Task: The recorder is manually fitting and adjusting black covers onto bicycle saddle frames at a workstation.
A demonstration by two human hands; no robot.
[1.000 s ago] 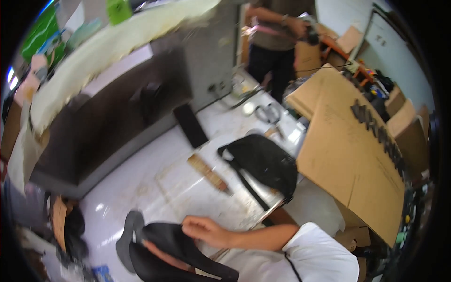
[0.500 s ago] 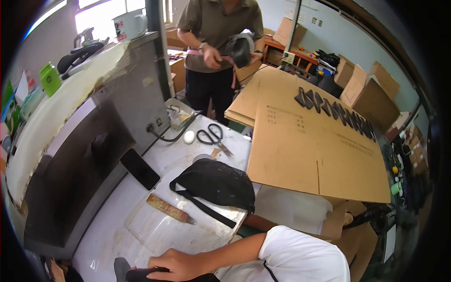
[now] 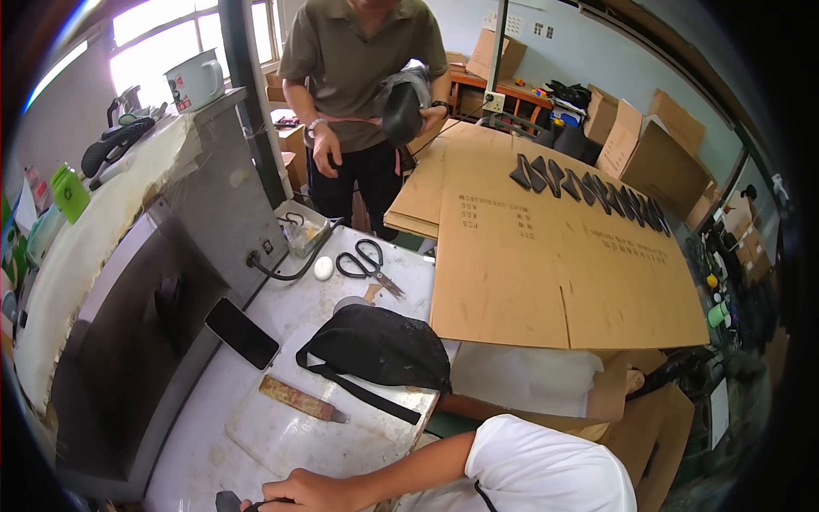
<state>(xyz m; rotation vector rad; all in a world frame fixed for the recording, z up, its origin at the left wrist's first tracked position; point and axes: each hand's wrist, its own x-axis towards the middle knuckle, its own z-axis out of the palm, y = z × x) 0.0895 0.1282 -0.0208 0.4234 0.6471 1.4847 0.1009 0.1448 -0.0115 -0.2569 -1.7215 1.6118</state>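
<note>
My right hand (image 3: 294, 489) is at the bottom edge of the view, its fingers curled over a dark piece (image 3: 228, 502). Most of that piece is cut off by the frame, so its kind cannot be made out. My left hand does not show. Beyond my right hand a knife with a worn, brownish wrapped handle (image 3: 294, 397) lies on the white worktop (image 3: 205, 427). Past it are a black mesh cap-like item with a strap (image 3: 375, 346) and a dark phone (image 3: 242, 333) leaning by the curved metal machine.
Black-handled scissors (image 3: 368, 266) and a white egg-shaped object (image 3: 323, 268) lie farther back. A large cardboard sheet (image 3: 546, 264) at the right bears several black pieces (image 3: 589, 189). Across the table a person (image 3: 367, 77) holds a black saddle (image 3: 401, 111). A mug (image 3: 194, 81) stands on the machine.
My view has shifted, so the table things sit a little farther left. My right hand and its dark piece are lower in the frame. The other person's free hand has dropped from the saddle.
</note>
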